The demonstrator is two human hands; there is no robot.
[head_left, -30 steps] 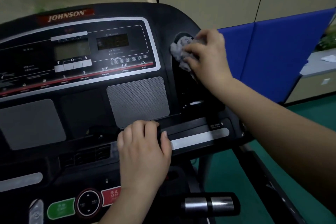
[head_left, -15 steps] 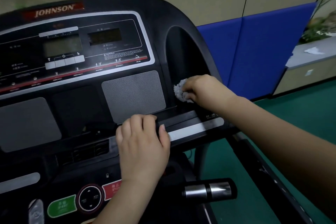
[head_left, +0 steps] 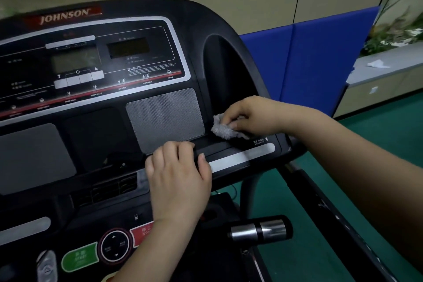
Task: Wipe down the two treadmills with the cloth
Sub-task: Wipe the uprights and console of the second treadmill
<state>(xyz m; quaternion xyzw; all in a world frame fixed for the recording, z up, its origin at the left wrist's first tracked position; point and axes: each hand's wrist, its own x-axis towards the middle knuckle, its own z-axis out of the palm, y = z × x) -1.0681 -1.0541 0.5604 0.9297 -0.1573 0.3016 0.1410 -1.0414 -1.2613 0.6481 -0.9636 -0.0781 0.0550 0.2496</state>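
Right hand (head_left: 249, 117) pinching grey cloth (head_left: 225, 130), fingers clamped on it, cloth pressed on treadmill console (head_left: 201, 20) at 3 o'clock of speaker grille (head_left: 164, 119). Left hand (head_left: 180, 181) at 6 o'clock of grille, fingers together, curled over console ledge.

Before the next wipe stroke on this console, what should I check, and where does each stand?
1. Grip: ok; the right hand pinches the bunched cloth.
2. Contact: ok; it presses the console ledge beside the speaker mesh.
3. Leftward path free: not ok; the left hand grips the ledge there.
4. Clear of the red stop button: cannot tell; the left wrist covers its edge.
5. Dirt left on the silver key strip: cannot tell.
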